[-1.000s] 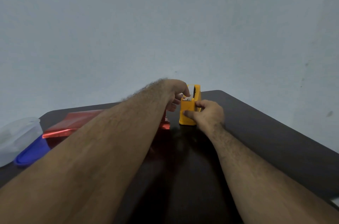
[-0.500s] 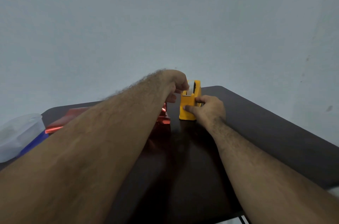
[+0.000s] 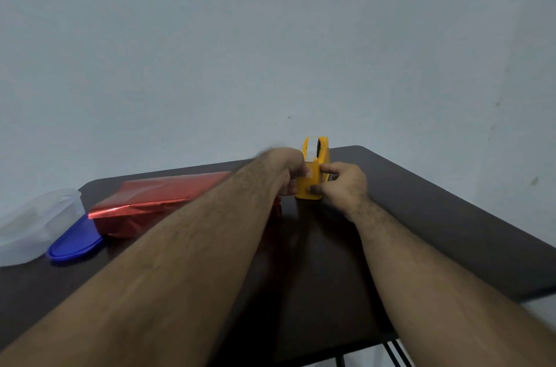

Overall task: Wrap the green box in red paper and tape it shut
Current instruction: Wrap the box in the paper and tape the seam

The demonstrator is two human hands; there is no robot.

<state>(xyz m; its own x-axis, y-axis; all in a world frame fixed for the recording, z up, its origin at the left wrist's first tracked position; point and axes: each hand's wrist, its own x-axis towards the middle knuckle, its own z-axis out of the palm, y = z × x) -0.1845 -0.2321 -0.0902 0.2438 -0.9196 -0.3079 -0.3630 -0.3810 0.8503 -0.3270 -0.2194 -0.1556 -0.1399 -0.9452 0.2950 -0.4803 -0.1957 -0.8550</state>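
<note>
Both arms outstretched: right hand (image 3: 343,186) grips the tape dispenser (image 3: 313,174), left hand (image 3: 290,171) fingers curled against it.

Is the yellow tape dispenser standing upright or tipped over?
Upright. The yellow tape dispenser stands on its base on the table, roll on top, right hand gripping its side.

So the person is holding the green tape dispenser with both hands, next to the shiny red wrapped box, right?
Not quite: the tape dispenser is yellow, not green. The head view shows it. The rest holds: the left hand and the right hand both hold it, and it stands beside the shiny red wrapped box on the dark table.
</note>
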